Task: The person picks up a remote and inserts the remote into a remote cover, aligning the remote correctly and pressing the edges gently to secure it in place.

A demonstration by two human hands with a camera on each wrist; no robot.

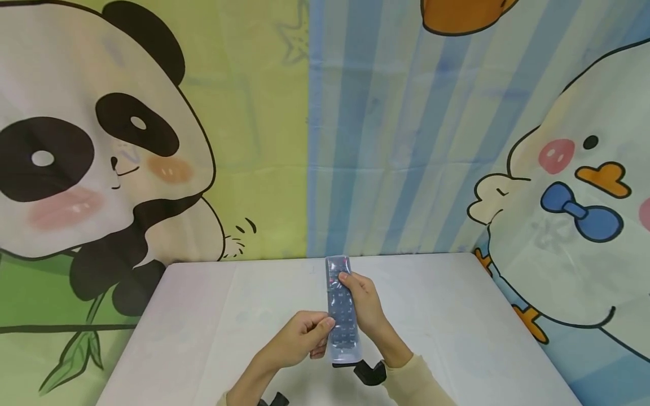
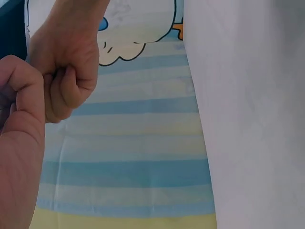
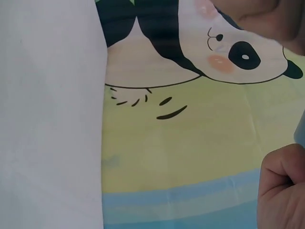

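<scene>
A long remote control (image 1: 343, 310) in a clear bluish cover stands tilted up above the table, its button side facing the head camera. My right hand (image 1: 367, 301) grips its right side, thumb lying over the upper buttons and the other fingers hidden behind. At the lower left edge, my left hand (image 1: 304, 338) pinches the cover between thumb and curled fingers. A dark strip shows below the cover's bottom end. Only a bluish sliver of the remote appears at the right border of the right wrist view, just above the right hand (image 3: 283, 191).
A white table (image 1: 244, 299) lies under both hands. Behind it hang cloths printed with a panda (image 1: 167, 220), blue stripes and a white chick (image 1: 548, 270). Black straps (image 1: 369, 373) sit at the wrists.
</scene>
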